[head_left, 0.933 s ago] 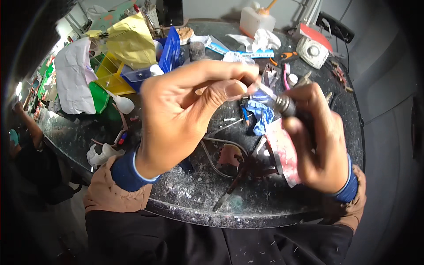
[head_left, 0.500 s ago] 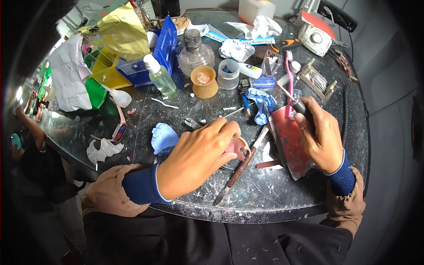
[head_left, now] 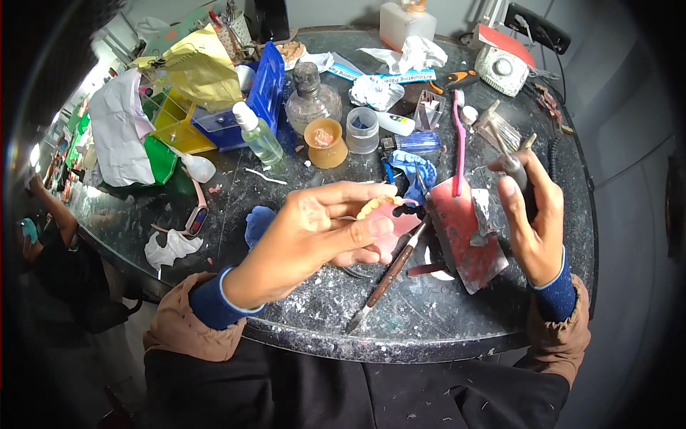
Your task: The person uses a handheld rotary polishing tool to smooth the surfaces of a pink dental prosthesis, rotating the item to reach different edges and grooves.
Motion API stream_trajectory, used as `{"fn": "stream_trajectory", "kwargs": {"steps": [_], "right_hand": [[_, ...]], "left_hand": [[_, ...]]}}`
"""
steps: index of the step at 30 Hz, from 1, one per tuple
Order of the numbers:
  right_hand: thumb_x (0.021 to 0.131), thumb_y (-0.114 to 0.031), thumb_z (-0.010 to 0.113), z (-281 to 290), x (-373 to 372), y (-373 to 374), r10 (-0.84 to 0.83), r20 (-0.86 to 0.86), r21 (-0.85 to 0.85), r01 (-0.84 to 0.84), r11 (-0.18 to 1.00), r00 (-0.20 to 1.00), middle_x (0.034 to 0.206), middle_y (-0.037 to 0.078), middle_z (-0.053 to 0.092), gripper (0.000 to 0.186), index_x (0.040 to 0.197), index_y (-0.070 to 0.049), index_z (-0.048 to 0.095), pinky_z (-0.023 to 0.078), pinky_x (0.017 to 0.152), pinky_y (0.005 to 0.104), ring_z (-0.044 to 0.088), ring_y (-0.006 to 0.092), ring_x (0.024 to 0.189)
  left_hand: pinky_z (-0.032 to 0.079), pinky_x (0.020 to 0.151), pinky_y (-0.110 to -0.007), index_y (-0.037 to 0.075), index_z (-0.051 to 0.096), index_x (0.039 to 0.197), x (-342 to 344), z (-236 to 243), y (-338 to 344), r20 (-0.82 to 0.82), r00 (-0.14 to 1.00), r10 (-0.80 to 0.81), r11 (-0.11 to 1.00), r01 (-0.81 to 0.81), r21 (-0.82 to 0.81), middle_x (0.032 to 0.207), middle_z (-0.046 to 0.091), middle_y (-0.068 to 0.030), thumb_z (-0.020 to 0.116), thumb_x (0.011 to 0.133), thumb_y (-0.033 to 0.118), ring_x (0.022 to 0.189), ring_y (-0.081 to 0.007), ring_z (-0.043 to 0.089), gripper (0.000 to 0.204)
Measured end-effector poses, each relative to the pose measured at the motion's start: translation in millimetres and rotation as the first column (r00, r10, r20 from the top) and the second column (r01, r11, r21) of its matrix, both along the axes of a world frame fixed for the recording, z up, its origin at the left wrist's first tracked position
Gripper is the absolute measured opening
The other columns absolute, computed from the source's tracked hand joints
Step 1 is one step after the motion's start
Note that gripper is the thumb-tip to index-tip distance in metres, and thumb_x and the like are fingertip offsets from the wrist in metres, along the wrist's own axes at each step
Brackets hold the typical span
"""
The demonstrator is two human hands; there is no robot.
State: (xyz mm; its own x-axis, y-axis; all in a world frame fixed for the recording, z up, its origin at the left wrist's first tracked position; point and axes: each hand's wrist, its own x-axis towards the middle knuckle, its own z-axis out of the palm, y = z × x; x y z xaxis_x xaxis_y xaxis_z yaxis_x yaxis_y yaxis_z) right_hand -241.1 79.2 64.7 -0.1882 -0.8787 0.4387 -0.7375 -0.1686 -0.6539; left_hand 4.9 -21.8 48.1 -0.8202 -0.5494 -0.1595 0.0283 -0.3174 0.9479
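Note:
My left hand [head_left: 314, 229] pinches a pink denture base [head_left: 393, 229] with a row of yellowish teeth along its upper edge, held above the table. My right hand [head_left: 532, 222] is closed round a dark-handled tool [head_left: 527, 189] whose thin metal end points up; its exact kind is unclear. Under the right hand lies a red sheet [head_left: 457, 222], wax-like and worn. A spatula with a brown wooden handle [head_left: 389, 279] rests on the table below the denture. Just beyond are a blue cast [head_left: 414, 171] and, partly behind my left wrist, a blue lump [head_left: 259, 225].
A pink toothbrush [head_left: 459, 143] touches the red sheet's far end. Farther back stand a spray bottle [head_left: 259, 136], an orange-brown pot [head_left: 326, 146], a clear jar [head_left: 363, 132] and a glass burner [head_left: 311, 104]. Compartment boxes [head_left: 266, 79] crowd the left, with a wristband [head_left: 196, 214] nearby.
My left hand has turned over and lifted the denture, bringing its teeth into view. My right hand has drawn the tool slightly right, and its metal end now points more upward.

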Motion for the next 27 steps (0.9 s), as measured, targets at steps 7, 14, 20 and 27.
{"fn": "stream_trajectory", "kwargs": {"steps": [7,14,20,27], "right_hand": [[0.063,-0.045,0.082,-5,26,11,0.238,-0.230,0.010,-0.243,0.970,0.943,0.056,0.006,0.054,0.049,0.068,-0.005,0.055,0.041,0.042,0.0311,0.055,0.0216,0.044],[0.063,-0.053,0.080,-22,35,10,0.229,-0.333,0.074,-0.216,0.974,0.915,0.046,0.004,0.047,0.055,0.054,-0.008,0.049,0.036,0.037,0.0310,0.050,0.0200,0.038],[0.063,-0.055,0.079,-19,34,9,0.209,-0.414,0.074,-0.196,0.978,0.886,0.043,0.003,0.045,0.057,0.052,-0.010,0.048,0.035,0.036,0.0304,0.049,0.0189,0.036],[0.063,-0.054,0.080,-24,31,10,0.271,-0.386,0.090,-0.256,0.962,0.882,0.045,0.003,0.047,0.055,0.052,-0.010,0.048,0.036,0.036,0.0301,0.049,0.0184,0.037]], "left_hand": [[0.056,0.084,-0.029,-0.002,0.042,0.135,11,11,26,-0.010,0.988,0.153,0.972,-0.149,0.183,0.124,0.057,-0.0120,0.054,0.096,0.017,0.107,-0.0174,0.061,0.045],[0.054,0.086,-0.029,-0.002,0.044,0.135,9,2,43,-0.137,0.982,0.129,0.954,-0.085,0.288,0.125,0.057,-0.0129,0.057,0.094,0.013,0.106,-0.0157,0.059,0.046],[0.055,0.079,-0.030,-0.004,0.045,0.133,15,-8,39,-0.148,0.988,0.049,0.991,-0.029,0.131,0.131,0.051,-0.0234,0.063,0.089,0.017,0.115,-0.0334,0.057,0.052],[0.051,0.068,-0.021,-0.002,0.049,0.131,15,-10,38,-0.175,0.980,0.093,0.992,-0.076,0.102,0.127,0.054,-0.0208,0.061,0.091,0.015,0.111,-0.0335,0.059,0.045]]}}
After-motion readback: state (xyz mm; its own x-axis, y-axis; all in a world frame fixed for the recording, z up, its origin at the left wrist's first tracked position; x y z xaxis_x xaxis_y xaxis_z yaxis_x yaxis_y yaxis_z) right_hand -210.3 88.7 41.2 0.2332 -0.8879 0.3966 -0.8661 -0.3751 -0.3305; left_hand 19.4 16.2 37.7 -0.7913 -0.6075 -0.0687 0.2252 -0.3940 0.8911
